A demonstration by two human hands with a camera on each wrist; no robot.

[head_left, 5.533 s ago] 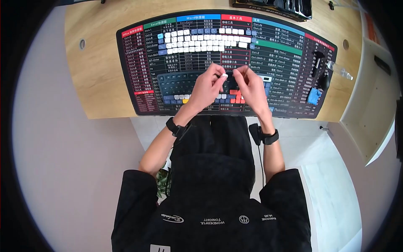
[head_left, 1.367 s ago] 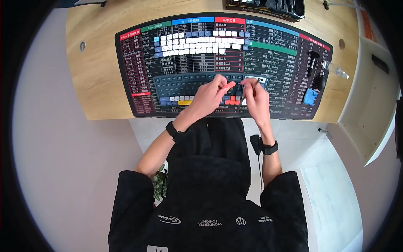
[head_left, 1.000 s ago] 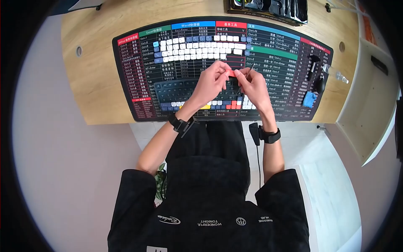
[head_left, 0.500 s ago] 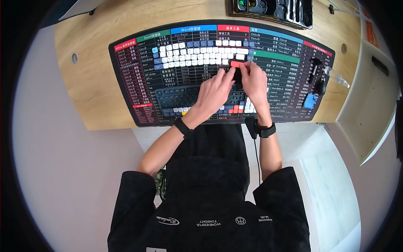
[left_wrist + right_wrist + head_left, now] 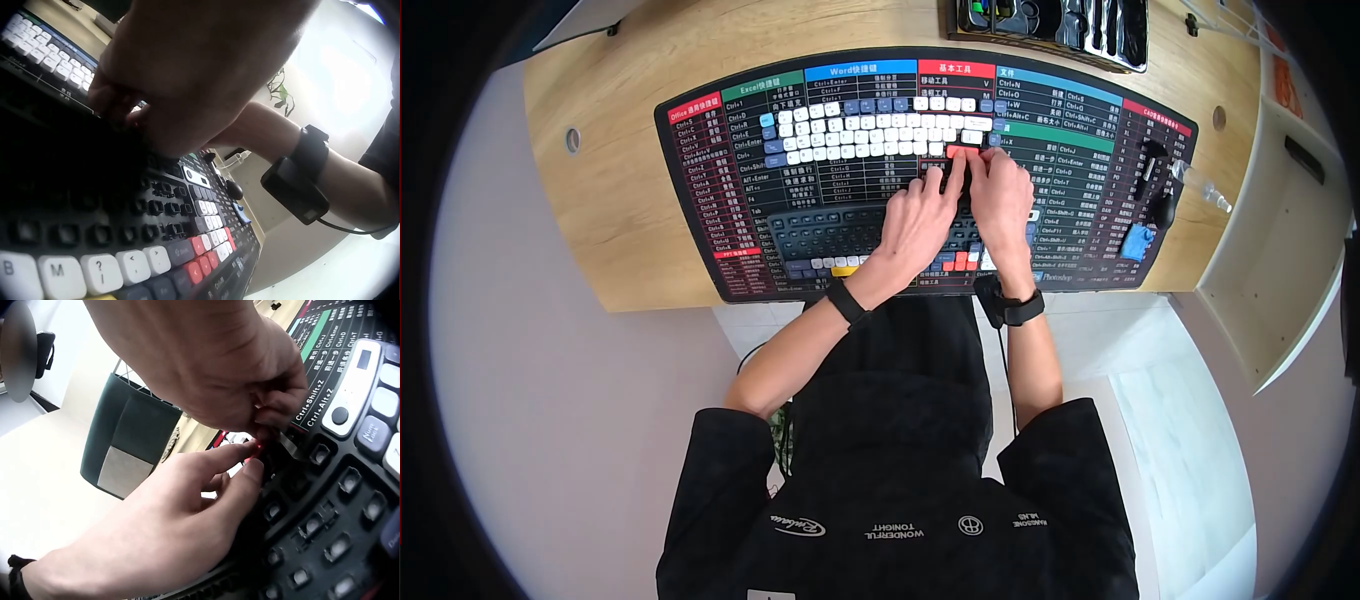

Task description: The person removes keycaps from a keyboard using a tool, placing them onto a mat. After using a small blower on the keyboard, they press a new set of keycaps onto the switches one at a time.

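Note:
A long red keycap (image 5: pixel 953 150) lies on the desk mat at the right end of the lowest row of white keycaps (image 5: pixel 870 135). My left hand (image 5: pixel 915 222) reaches over the keyboard, its index finger stretched out and touching the red keycap. Thumb and index finger sit side by side at it in the right wrist view. My right hand (image 5: pixel 1002 205) meets it from the right, fingers curled; a thin shiny keycap puller (image 5: pixel 289 445) sticks out from them. The keyboard (image 5: pixel 820 235) shows many bare switches. White and red keycaps remain on its near and right sides.
A black tray box (image 5: pixel 1050 38) stands at the back edge. To the right on the mat are a clear bottle (image 5: pixel 1200 186), a black-handled brush (image 5: pixel 1164 210) and a blue cloth (image 5: pixel 1138 241). A white drawer (image 5: pixel 1280 255) stands beyond the desk's right end.
A white keycap was in the left fingers at first, later the red one. Both hands carried the red keycap forward to the mat, and it has shifted slightly left against the row.

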